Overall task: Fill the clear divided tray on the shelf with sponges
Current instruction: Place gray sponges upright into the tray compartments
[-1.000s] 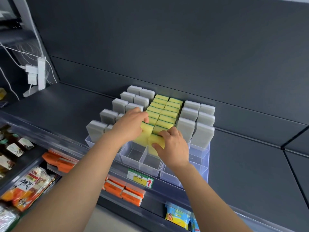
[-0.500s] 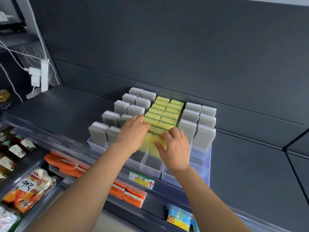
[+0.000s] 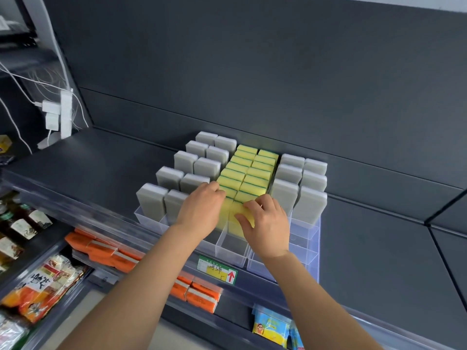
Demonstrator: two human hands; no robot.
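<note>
clear tray point(image 3: 232, 251) sits at the front edge of the dark shelf point(image 3: 101, 168), mid-view. back cells are filled: grey sponges point(image 3: 177, 184) in outer lanes, yellow sponges point(image 3: 249, 170) packed in the 2 middle lanes; front cells are not yet filled. a yellow sponge point(image 3: 236, 210) is pinched upright by the right hand point(image 3: 269, 224), thumb on its front face, fingers curled over the top. a second sponge point(image 3: 224, 210) beside it is gripped by the left hand point(image 3: 199, 214), fingers bent over its top, thumb hidden.

risks (judged): sponges are soft, so a corner could be caught on a divider & folded instead of seated; w/ too much push the tight row behind could be tipped or the light tray shoved askew. open cells are not blocked by anything seen.

around: price label point(image 3: 217, 270) on shelf lip below, orange packs point(image 3: 106, 252) & blue packets point(image 3: 270, 329) on lower shelf, power strip point(image 3: 65, 112) w/ cables far l, well apart.
</note>
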